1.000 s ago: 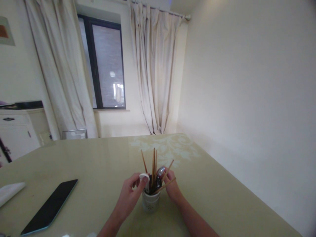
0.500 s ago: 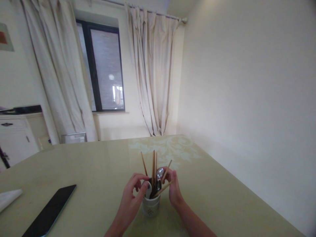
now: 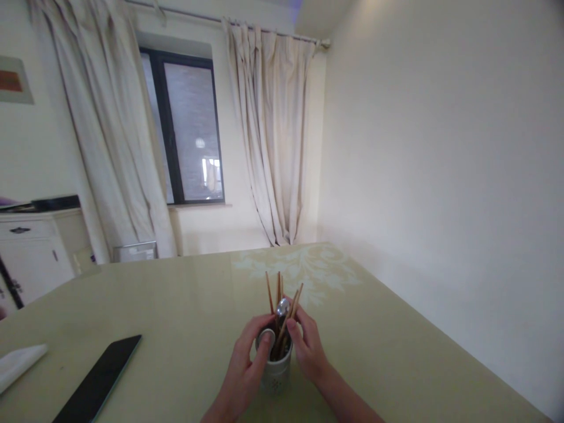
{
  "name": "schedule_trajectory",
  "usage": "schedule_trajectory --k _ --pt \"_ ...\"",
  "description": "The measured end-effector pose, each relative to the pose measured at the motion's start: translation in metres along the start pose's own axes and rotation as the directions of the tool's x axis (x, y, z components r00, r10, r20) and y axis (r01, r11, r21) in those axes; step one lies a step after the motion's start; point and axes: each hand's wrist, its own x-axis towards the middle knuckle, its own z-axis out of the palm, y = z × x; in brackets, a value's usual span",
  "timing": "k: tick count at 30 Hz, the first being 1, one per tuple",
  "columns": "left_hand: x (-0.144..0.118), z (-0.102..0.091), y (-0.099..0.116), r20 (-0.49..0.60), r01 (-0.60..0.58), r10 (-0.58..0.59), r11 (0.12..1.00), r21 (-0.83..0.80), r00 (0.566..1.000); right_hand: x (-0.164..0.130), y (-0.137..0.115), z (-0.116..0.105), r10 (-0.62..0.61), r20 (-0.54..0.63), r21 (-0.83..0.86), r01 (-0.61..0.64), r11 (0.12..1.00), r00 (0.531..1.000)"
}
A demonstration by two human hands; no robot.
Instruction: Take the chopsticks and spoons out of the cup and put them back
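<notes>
Both hands on white cup [image 3: 276,371], near the table's [image 3: 176,305] front edge, right of centre. Left hand [image 3: 247,367] wraps the cup's left side, thumb at rim. Right hand [image 3: 308,348] pinches wooden chopsticks [image 3: 282,305] standing in the cup beside a metal spoon [image 3: 282,306]. Dark phone [image 3: 99,385] lies flat toward the front-left corner.

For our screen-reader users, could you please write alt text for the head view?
Two bare hands, left hand and right hand, cup a small white ceramic holder of wooden chopsticks and a metal spoon on a glossy pale green table; a black phone lies left.
</notes>
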Motion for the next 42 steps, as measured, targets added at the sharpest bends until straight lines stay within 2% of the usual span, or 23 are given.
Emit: schedule_trajectory --k 4,7,10,13,16,20,23,27,31,33,36,42 --pt "-0.003 0.004 -0.008 0.011 0.05 -0.049 0.997 -0.066 0.999 0.003 0.001 0.0 0.022 0.038 0.056 -0.024 0.998 0.999" --pt "-0.006 0.004 -0.021 0.071 0.009 0.002 0.988 -0.154 0.997 0.002 0.005 -0.005 0.006 0.204 0.126 -0.032 0.992 0.979" --pt "-0.006 0.003 -0.031 0.186 0.004 0.036 0.978 -0.211 0.982 0.001 0.007 -0.011 0.027 0.38 0.188 -0.105 0.977 0.925" --pt "-0.004 0.002 -0.036 0.226 0.07 -0.037 0.988 -0.138 0.973 0.001 0.01 -0.014 0.076 0.45 0.179 -0.173 0.969 0.89" --pt "-0.001 0.001 -0.041 0.198 0.022 -0.036 0.997 0.073 0.98 0.001 0.015 -0.011 0.131 0.449 0.158 -0.223 0.962 0.884" --pt "-0.003 0.001 -0.054 0.217 0.017 -0.094 0.943 0.331 0.972 0.002 0.022 -0.005 0.133 0.354 0.151 -0.197 0.969 0.926" --pt "-0.007 0.003 -0.066 0.212 0.011 -0.121 0.89 0.456 0.97 0.006 0.028 -0.006 0.154 0.228 0.11 -0.183 0.977 0.961" --pt "-0.009 0.004 -0.075 0.23 -0.019 -0.127 0.841 0.541 0.965 0.018 0.04 -0.023 0.232 0.024 0.027 -0.232 0.972 0.973" --pt "-0.009 0.002 -0.078 0.252 -0.042 -0.13 0.813 0.581 0.959 0.028 0.055 -0.049 0.2 -0.131 -0.082 -0.212 0.974 0.971" --pt "-0.008 0.001 -0.08 0.254 -0.053 -0.122 0.807 0.588 0.959 0.032 0.064 -0.061 0.153 -0.23 -0.156 -0.191 0.969 0.961" --pt "-0.008 -0.001 -0.08 0.255 -0.062 -0.109 0.811 0.582 0.961 0.038 0.076 -0.077 0.104 -0.371 -0.237 -0.202 0.95 0.923" --pt "-0.007 -0.005 -0.072 0.293 -0.075 -0.115 0.821 0.566 0.949 0.042 0.087 -0.105 0.076 -0.5 -0.275 -0.241 0.931 0.863"
